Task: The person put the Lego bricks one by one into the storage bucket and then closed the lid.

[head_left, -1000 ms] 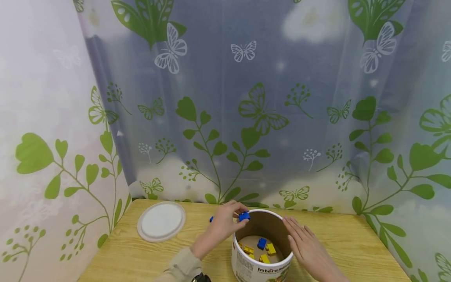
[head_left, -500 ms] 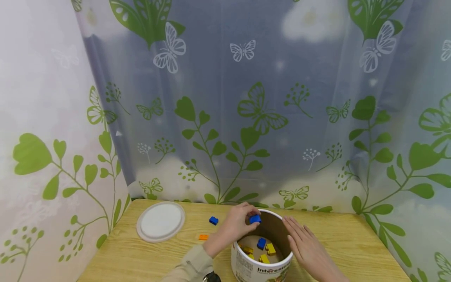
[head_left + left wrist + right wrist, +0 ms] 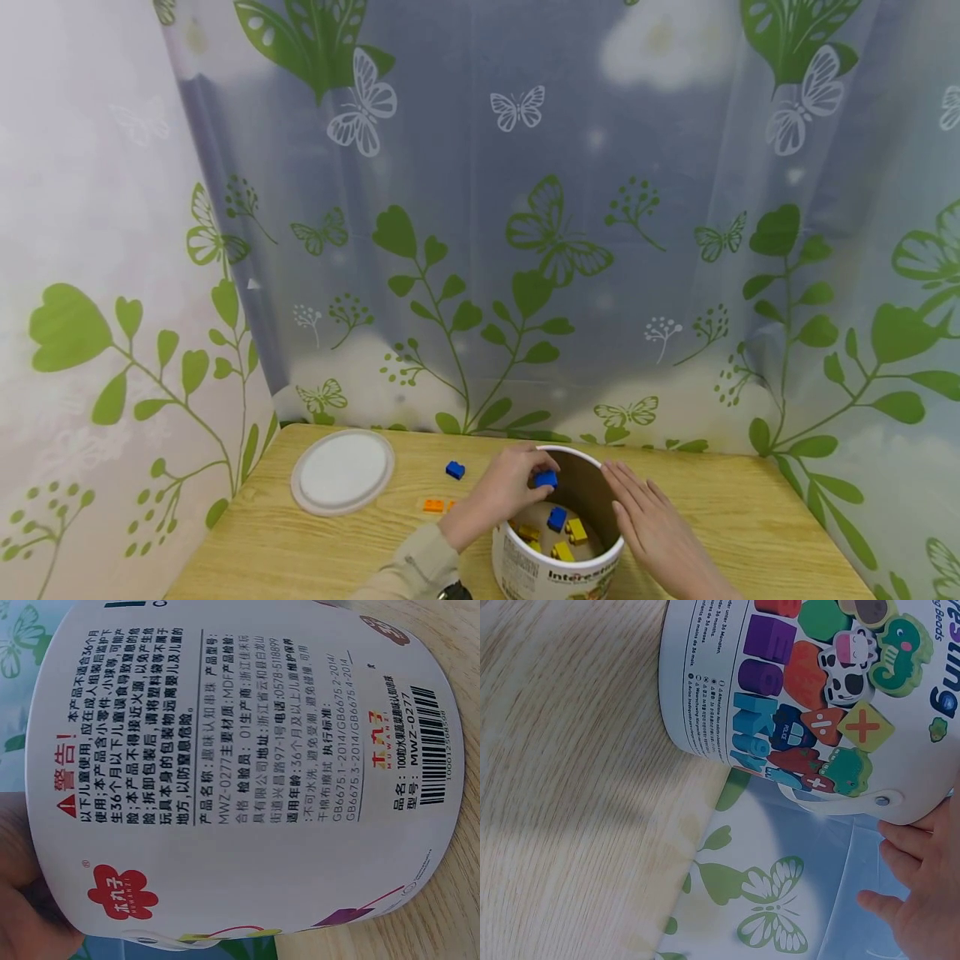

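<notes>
My left hand (image 3: 506,487) pinches a blue toy brick (image 3: 546,479) between thumb and fingers, over the mouth of a round white tub (image 3: 507,575). Inside the tub lie another blue brick (image 3: 557,518) and several yellow bricks (image 3: 576,530). With its fingers straight, my right hand (image 3: 660,525) rests against the tub's right rim. The left wrist view shows the tub's printed label (image 3: 247,750), with part of my left hand (image 3: 30,892) at the rim; the brick is out of sight there. In the right wrist view my right hand (image 3: 922,877) touches the rim near the handle (image 3: 832,806).
Left of the tub, a blue brick (image 3: 455,470) and an orange brick (image 3: 433,505) lie on the wooden table (image 3: 300,558); another orange piece is partly hidden by my left wrist. A round white lid (image 3: 343,472) lies further left. A patterned curtain (image 3: 480,250) hangs behind.
My left hand has moved right and slightly down with the blue brick, from the tub's left rim to over its opening. The orange brick has come into view. My right hand stays still.
</notes>
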`<state>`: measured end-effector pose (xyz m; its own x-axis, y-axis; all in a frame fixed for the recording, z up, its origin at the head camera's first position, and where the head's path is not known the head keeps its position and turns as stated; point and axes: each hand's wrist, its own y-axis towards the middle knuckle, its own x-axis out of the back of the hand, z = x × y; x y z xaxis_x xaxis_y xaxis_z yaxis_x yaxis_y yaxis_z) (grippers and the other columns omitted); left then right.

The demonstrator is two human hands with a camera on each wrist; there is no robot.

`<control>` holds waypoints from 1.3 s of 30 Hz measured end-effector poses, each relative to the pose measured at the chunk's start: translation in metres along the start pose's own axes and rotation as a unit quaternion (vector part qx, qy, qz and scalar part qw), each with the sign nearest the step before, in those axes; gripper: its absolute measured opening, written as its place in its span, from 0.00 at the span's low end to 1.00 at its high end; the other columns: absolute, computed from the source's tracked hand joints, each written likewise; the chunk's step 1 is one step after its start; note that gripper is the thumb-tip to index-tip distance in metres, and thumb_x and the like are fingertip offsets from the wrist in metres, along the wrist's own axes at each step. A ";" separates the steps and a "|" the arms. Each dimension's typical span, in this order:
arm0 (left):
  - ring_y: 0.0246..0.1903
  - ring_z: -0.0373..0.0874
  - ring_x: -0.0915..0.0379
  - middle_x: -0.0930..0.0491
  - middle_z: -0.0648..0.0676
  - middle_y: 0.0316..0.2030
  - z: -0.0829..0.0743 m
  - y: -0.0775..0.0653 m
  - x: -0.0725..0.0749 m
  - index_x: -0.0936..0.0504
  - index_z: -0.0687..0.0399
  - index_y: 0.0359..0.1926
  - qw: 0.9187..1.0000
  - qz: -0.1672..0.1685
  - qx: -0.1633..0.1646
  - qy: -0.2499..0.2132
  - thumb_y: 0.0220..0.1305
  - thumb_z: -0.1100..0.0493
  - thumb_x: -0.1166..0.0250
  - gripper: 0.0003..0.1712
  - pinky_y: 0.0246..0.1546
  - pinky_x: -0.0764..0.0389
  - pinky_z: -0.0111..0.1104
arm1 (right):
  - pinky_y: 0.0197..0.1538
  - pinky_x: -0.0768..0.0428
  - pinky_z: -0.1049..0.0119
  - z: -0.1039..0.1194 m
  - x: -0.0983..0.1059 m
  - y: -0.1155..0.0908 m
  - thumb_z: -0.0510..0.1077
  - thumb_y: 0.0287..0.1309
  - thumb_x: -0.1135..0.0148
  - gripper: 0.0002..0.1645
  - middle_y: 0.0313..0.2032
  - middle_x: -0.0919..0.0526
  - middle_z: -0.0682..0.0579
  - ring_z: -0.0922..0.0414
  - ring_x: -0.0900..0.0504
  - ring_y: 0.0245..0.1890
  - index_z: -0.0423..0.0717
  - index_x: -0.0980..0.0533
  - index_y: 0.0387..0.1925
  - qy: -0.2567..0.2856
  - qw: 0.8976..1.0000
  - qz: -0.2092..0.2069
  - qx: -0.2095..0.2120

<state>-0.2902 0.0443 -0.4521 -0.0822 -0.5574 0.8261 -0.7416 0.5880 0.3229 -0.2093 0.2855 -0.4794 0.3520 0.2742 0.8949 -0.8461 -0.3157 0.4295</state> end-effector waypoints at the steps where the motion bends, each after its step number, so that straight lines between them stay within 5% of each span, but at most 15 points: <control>1: 0.40 0.33 0.20 0.17 0.46 0.42 0.000 0.000 0.000 0.12 0.50 0.48 1.000 0.002 0.001 0.004 0.62 0.58 0.25 0.13 0.39 0.19 0.22 | 0.68 0.31 0.40 0.000 0.000 0.000 0.44 0.76 0.48 0.28 0.71 0.30 0.45 0.46 0.32 0.71 0.42 0.33 0.73 -0.001 1.000 0.000 -0.001; 6: 0.43 0.38 0.18 0.14 0.48 0.46 -0.001 -0.001 0.000 0.12 0.50 0.49 1.000 0.003 0.004 0.010 0.62 0.59 0.26 0.14 0.40 0.18 0.24 | 0.68 0.31 0.40 0.000 -0.001 0.000 0.43 0.74 0.47 0.29 0.71 0.29 0.45 0.45 0.31 0.71 0.42 0.33 0.72 -0.006 1.000 -0.004 0.001; 10: 0.40 0.35 0.19 0.15 0.48 0.44 0.000 -0.001 0.001 0.13 0.51 0.50 1.000 -0.009 0.012 -0.027 0.64 0.60 0.28 0.13 0.38 0.19 0.22 | 0.67 0.30 0.40 0.000 -0.002 0.000 0.42 0.74 0.46 0.29 0.70 0.29 0.44 0.45 0.31 0.70 0.41 0.32 0.72 -0.006 1.000 -0.010 0.005; 14: 0.37 0.32 0.20 0.16 0.48 0.41 0.002 -0.001 0.004 0.13 0.54 0.48 0.996 -0.049 0.006 -0.068 0.67 0.60 0.30 0.10 0.37 0.20 0.21 | 0.68 0.31 0.40 0.000 -0.001 0.000 0.43 0.74 0.47 0.29 0.71 0.29 0.45 0.45 0.31 0.71 0.42 0.33 0.72 -0.003 1.000 -0.007 0.003; 23: 0.41 0.42 0.16 0.15 0.52 0.43 0.009 -0.006 0.019 0.14 0.56 0.49 0.988 -0.115 -0.017 -0.105 0.68 0.61 0.32 0.10 0.40 0.14 0.30 | 0.69 0.32 0.41 0.001 0.000 0.000 0.42 0.74 0.47 0.29 0.71 0.30 0.45 0.45 0.32 0.71 0.41 0.33 0.73 0.000 1.000 -0.002 0.001; 32: 0.46 0.48 0.17 0.14 0.53 0.47 0.036 -0.019 0.030 0.14 0.56 0.51 0.982 -0.157 -0.013 -0.108 0.68 0.58 0.32 0.13 0.47 0.14 0.42 | 0.69 0.32 0.40 0.000 -0.001 -0.001 0.41 0.73 0.46 0.29 0.71 0.30 0.44 0.45 0.32 0.71 0.40 0.33 0.72 -0.004 1.000 -0.004 0.004; 39: 0.46 0.50 0.17 0.14 0.52 0.47 0.064 -0.036 0.033 0.14 0.54 0.50 0.981 -0.163 0.030 -0.103 0.67 0.59 0.30 0.12 0.47 0.14 0.44 | 0.68 0.32 0.41 0.001 -0.001 0.000 0.41 0.73 0.45 0.29 0.70 0.29 0.44 0.45 0.31 0.70 0.41 0.32 0.72 -0.004 1.000 -0.003 0.001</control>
<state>-0.3089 -0.0330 -0.4660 0.0378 -0.8207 0.5701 -0.7884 0.3260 0.5216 -0.2093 0.2846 -0.4803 0.3605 0.2690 0.8932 -0.8434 -0.3151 0.4353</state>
